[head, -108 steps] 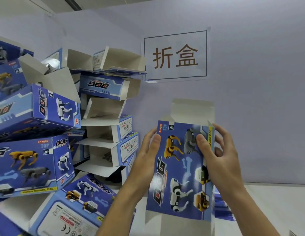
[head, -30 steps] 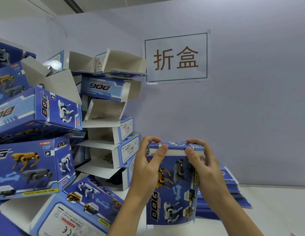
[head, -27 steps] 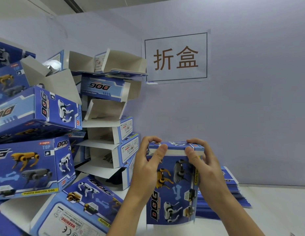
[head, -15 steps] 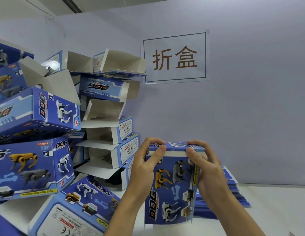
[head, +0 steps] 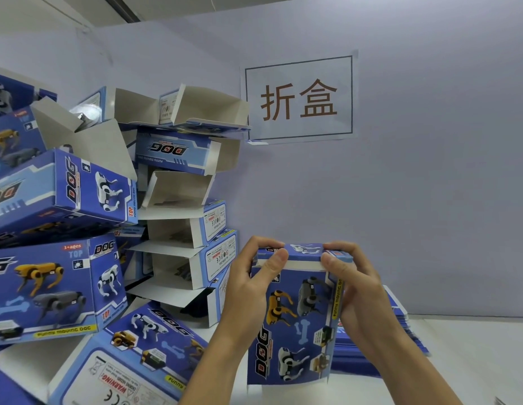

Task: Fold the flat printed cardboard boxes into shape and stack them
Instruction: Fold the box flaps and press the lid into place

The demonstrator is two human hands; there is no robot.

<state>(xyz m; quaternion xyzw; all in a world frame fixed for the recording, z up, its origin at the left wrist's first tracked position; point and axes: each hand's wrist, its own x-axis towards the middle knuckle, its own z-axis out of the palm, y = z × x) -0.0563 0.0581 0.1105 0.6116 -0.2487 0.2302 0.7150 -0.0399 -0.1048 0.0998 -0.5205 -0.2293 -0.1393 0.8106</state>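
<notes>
A blue printed box [head: 292, 323] with robot-dog pictures stands upright on the white table [head: 471, 355], squared into shape. Its top flap is folded down, with a pale strip of the tuck edge showing. My left hand [head: 248, 290] grips the box's upper left corner, thumb on the flap's edge. My right hand [head: 356, 290] grips the upper right corner, thumb on top. Behind my right hand lies a pile of flat blue boxes [head: 400, 331]. A tall heap of folded boxes [head: 79, 258] fills the left.
Several heaped boxes lean and have open flaps [head: 207, 106] jutting right toward the wall sign [head: 298, 97]. One folded box [head: 131, 358] lies on its side at the front left, close to my left forearm. Bare tabletop shows at the right.
Earlier the box's top flap stood upright and open; both hands have since folded it down onto the top. Over the last second the hands and box barely move.
</notes>
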